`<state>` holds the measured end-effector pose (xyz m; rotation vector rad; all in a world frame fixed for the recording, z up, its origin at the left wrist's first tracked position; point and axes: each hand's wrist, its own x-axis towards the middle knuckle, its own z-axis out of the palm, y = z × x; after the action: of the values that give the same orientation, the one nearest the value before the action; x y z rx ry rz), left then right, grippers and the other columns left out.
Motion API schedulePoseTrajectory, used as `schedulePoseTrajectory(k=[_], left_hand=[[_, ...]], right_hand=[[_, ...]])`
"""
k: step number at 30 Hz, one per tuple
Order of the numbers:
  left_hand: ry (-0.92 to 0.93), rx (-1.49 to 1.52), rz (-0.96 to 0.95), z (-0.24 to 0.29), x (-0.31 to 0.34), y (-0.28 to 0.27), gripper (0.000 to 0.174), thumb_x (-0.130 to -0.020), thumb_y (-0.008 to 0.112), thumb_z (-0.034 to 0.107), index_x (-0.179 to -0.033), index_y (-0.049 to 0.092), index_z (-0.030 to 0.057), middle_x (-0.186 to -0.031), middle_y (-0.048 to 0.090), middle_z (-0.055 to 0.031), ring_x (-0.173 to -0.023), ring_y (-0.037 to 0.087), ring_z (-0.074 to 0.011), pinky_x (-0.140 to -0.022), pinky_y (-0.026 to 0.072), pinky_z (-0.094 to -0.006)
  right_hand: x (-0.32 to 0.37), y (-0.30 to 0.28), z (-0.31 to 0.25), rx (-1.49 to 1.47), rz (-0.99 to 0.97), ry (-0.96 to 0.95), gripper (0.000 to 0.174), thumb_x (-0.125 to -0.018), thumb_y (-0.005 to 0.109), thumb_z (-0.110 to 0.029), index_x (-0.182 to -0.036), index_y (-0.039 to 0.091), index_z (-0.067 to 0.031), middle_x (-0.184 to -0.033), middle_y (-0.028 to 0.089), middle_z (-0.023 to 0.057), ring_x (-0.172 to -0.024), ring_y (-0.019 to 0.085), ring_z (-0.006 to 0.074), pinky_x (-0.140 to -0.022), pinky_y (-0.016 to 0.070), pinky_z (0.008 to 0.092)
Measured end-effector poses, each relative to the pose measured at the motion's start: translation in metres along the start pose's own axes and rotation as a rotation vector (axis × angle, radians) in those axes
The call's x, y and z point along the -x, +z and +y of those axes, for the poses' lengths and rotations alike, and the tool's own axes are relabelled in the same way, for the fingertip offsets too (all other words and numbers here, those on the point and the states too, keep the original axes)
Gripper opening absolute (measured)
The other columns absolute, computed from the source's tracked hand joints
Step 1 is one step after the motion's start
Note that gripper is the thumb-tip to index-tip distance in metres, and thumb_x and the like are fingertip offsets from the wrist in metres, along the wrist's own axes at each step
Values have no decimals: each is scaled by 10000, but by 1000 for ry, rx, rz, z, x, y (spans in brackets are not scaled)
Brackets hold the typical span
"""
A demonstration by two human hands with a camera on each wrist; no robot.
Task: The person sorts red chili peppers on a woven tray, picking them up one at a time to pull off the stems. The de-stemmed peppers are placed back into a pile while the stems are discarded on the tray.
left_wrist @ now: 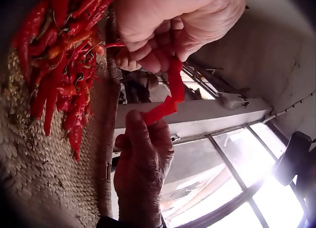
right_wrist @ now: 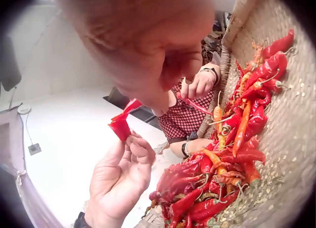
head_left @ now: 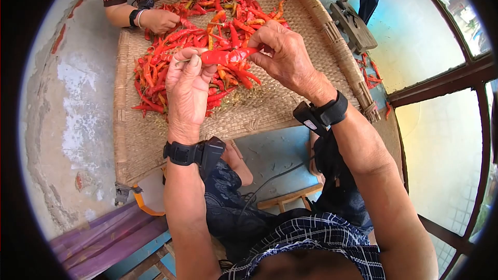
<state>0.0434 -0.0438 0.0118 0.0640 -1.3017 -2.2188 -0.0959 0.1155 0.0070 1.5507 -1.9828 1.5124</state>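
Observation:
Both my hands hold one red chilli [head_left: 228,56] between them, above a woven tray [head_left: 249,114]. My left hand [head_left: 194,62] pinches its stem end with thumb and fingers. My right hand [head_left: 262,46] grips the other end with curled fingers. In the left wrist view the chilli [left_wrist: 173,94] looks bent or torn open between the left hand [left_wrist: 140,124] and the right hand [left_wrist: 158,50]. In the right wrist view the chilli [right_wrist: 121,124] also sits between the two hands. A pile of red and orange chillies [head_left: 176,41] covers the far half of the tray.
Another person in a dotted red top [right_wrist: 185,117] sits across the tray, with one hand [head_left: 158,21] among the chillies. A wooden stool [head_left: 355,26] and a few loose chillies [head_left: 371,72] lie to the tray's right. Purple cloth [head_left: 104,238] lies at lower left.

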Motion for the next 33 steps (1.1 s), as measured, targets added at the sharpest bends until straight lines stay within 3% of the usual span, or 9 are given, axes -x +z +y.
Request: schedulePoseTrajectory(k=[5, 7, 17, 20, 22, 24, 26, 28, 33], left_hand=[[-16, 54, -9, -3, 0, -4, 128, -904, 584, 62, -1029, 557, 67, -1050, 609, -58, -959, 598, -158, -866, 502, -328], [-16, 65, -51, -3, 0, -6, 154, -904, 573, 45, -1051, 563, 86, -1080, 620, -55, -1015, 588, -167, -921, 483, -338], [48, 63, 40, -5, 1, -5, 171, -892, 600, 58, -1056, 549, 65, -1088, 600, -89, -1003, 583, -182, -908, 487, -342], [52, -5, 34, -4, -3, -8, 311, -912, 573, 91, -1210, 498, 43, -1195, 567, -101, -1086, 548, -190, -960, 450, -351], [7, -74, 85, -1, -3, 5, 400, -920, 570, 115, -1292, 452, 27, -1210, 559, -115, -1076, 552, -190, -953, 450, -338], [-124, -181, 158, -6, -3, 0, 458, -923, 572, 123, -1337, 411, 14, -1204, 559, -119, -1059, 560, -183, -943, 453, -323], [-184, -239, 164, -15, -4, -3, 403, -927, 573, 135, -1291, 452, 11, -1148, 584, -103, -995, 581, -159, -897, 475, -295], [-251, -292, 77, -20, -8, 0, 347, -921, 584, 143, -1229, 496, 9, -1078, 605, -83, -926, 593, -133, -837, 492, -261], [-292, -418, -2, -34, -6, 14, 289, -920, 590, 155, -1166, 531, 15, -1012, 609, -56, -841, 582, -90, -764, 498, -222]], right_hand=[[1, 1, -3, -2, 57, -60, 219, -675, 733, 34, -813, 572, -21, -779, 556, 89, -715, 600, 214, -631, 503, 301], [2, 1, -2, -15, 61, -59, 238, -666, 733, -21, -833, 566, -51, -795, 540, 103, -767, 578, 297, -640, 478, 375], [1, 1, -4, 3, 69, -53, 221, -680, 732, -44, -801, 548, -52, -770, 543, 105, -741, 572, 299, -625, 473, 378], [-1, 4, -1, -27, 73, -44, 203, -714, 740, -105, -754, 554, -33, -666, 538, 108, -668, 559, 281, -562, 437, 363], [-2, 1, -3, -225, 90, 208, 208, -723, 740, -109, -737, 558, -10, -628, 522, 105, -589, 529, 224, -538, 421, 342], [-4, 1, 6, -300, 188, 316, 190, -812, 710, -129, -772, 572, -6, -625, 518, -1, -558, 450, 66, -502, 399, 258], [-9, -7, 12, -390, 272, 415, 181, -774, 721, -116, -746, 582, -3, -602, 527, 28, -544, 456, 75, -487, 397, 278], [-15, -16, 22, -771, 527, 476, 164, -816, 701, -128, -759, 590, -22, -630, 546, -17, -533, 446, 39, -459, 389, 227], [-15, -49, 39, -899, 798, 484, 152, -843, 675, -132, -781, 568, -43, -636, 543, -14, -516, 486, 52, -419, 420, 219]])
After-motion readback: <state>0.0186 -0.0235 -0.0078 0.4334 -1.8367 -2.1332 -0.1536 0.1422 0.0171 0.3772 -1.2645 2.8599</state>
